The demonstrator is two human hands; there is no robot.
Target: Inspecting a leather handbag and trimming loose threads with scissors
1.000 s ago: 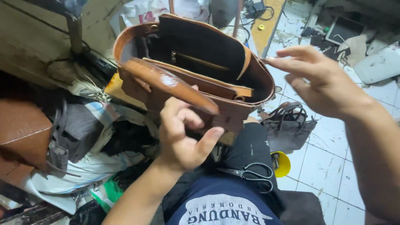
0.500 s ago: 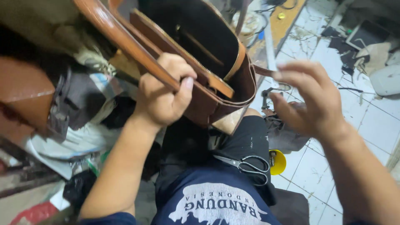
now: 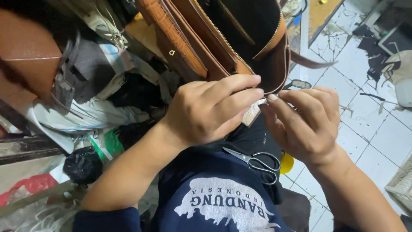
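Tan-brown leather bag (image 3: 189,47) with black lining and gold zipper; navy shirt (image 3: 214,193) printed white; black-handled scissors (image 3: 257,161); yellow object (image 3: 286,163); white cracked floor tiles (image 3: 369,129).

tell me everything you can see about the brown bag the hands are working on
The brown bag looks like leather, tan-brown outside with a dark lining. Its mouth gapes toward the camera, edged by a gold zipper, with a second zip on the inner wall. A textured strap runs down its left side. The bag is tilted, its lower edge over the person's lap. The left hand grips that lower edge, and the right hand pinches a small pale piece against it. Its top runs out of frame.
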